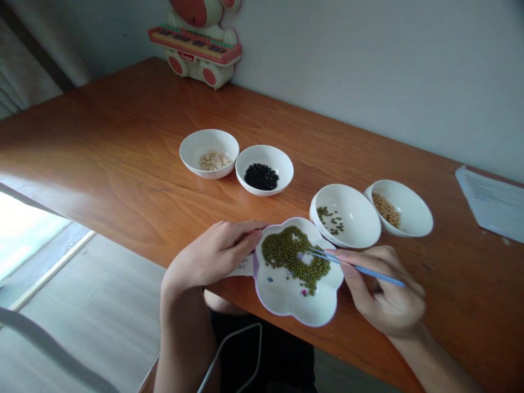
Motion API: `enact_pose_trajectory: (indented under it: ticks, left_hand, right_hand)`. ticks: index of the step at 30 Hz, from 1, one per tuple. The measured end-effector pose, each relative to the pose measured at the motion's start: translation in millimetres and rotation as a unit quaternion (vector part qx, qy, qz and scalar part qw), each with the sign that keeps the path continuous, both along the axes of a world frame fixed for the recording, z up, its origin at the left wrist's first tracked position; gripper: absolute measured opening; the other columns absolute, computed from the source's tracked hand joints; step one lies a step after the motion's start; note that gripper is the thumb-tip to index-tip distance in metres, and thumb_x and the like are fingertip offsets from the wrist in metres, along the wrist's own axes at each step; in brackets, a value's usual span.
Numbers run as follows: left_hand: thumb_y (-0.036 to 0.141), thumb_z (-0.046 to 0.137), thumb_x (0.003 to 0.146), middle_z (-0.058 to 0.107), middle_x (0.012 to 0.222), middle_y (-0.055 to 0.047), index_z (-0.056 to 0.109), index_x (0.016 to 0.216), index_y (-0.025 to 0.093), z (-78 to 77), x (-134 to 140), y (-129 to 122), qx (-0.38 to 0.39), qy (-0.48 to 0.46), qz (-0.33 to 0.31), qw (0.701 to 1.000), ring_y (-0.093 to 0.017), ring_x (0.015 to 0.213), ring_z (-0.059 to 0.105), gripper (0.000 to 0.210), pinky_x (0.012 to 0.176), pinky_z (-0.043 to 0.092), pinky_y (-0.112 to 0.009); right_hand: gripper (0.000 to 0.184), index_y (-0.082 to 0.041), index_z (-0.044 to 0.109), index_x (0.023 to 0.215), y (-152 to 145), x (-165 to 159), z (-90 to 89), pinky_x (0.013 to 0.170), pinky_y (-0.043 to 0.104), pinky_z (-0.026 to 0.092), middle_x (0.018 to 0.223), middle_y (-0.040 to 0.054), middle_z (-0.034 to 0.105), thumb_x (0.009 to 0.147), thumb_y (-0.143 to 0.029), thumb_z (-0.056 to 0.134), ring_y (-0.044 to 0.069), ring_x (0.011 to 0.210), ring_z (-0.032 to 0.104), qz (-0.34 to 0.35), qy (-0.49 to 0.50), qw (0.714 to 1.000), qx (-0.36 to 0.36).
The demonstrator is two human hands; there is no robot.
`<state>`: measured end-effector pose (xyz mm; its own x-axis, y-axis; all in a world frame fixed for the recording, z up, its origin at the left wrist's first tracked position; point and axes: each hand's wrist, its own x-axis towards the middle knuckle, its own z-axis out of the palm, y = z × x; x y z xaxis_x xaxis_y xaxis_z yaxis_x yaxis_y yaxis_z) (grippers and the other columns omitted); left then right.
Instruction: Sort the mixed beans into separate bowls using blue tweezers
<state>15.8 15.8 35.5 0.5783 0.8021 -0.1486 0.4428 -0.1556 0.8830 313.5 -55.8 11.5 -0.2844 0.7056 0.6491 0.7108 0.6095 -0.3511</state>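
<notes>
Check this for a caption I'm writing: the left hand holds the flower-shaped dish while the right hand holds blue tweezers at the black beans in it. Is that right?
Not quite. The head view shows that the beans in the flower-shaped dish are green, not black. The left hand does hold the dish, and the right hand holds the blue tweezers at the beans.

On my feed, the wooden table (118, 131) carries a keyboard toy (196, 49), a paper sheet (491, 199), a pale-seed bowl (194, 146), black-bean bowl (262, 155), green-bean bowl (358, 215) and tan-bean bowl (414, 214); I can't tell whether the scalloped dish (286, 303) rests there.
</notes>
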Motion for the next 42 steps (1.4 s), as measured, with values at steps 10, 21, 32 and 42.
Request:
enact_pose_trajectory:
  ticks: [10, 21, 32, 42]
  left_hand:
    - [0.04, 0.046, 0.109, 0.08, 0.118, -0.002, 0.075, 0.125, 0.024, 1.0, -2, 2, -0.002, 0.017, -0.011, 1.0, -0.02, 0.102, 0.075, 0.037, 0.09, 0.054, -0.026]
    - [0.041, 0.043, 0.11, 0.08, 0.116, 0.001, 0.074, 0.119, 0.025, 1.5, -2, 2, -0.008, 0.021, -0.015, 1.0, -0.018, 0.102, 0.074, 0.036, 0.089, 0.052, -0.025]
    - [0.041, 0.043, 0.11, 0.08, 0.117, 0.001, 0.074, 0.12, 0.025, 0.7, -1, 3, -0.004, 0.018, -0.015, 1.0, -0.017, 0.099, 0.074, 0.036, 0.086, 0.052, -0.025]
    - [0.042, 0.043, 0.11, 0.08, 0.117, 0.0, 0.074, 0.121, 0.025, 0.6, -1, 2, -0.007, 0.021, -0.014, 1.0, -0.018, 0.1, 0.074, 0.037, 0.087, 0.053, -0.025]
  right_hand:
    - [0.044, -0.021, 0.075, 0.116, -1, 10, -4.4, 0.069, 0.034, 0.054, 0.097, 0.0029, 0.081, 0.079, 0.002, 0.075, 0.017, 0.077, 0.067, -0.001, -0.023, 1.0, 0.009]
    - [0.039, -0.017, 0.074, 0.114, 1, 5, -2.0, 0.069, 0.033, 0.051, 0.092, 0.0023, 0.08, 0.081, 0.004, 0.073, 0.014, 0.072, 0.063, 0.017, -0.035, 0.999, -0.005]
    - [0.035, -0.02, 0.074, 0.111, 2, 8, -1.4, 0.07, 0.035, 0.05, 0.093, 0.0017, 0.081, 0.083, 0.0, 0.073, 0.016, 0.072, 0.066, 0.008, -0.03, 0.999, -0.011]
    - [0.036, -0.019, 0.074, 0.113, 1, 8, -1.6, 0.069, 0.034, 0.049, 0.091, 0.0015, 0.08, 0.083, 0.001, 0.073, 0.013, 0.069, 0.063, 0.012, -0.041, 0.999, -0.011]
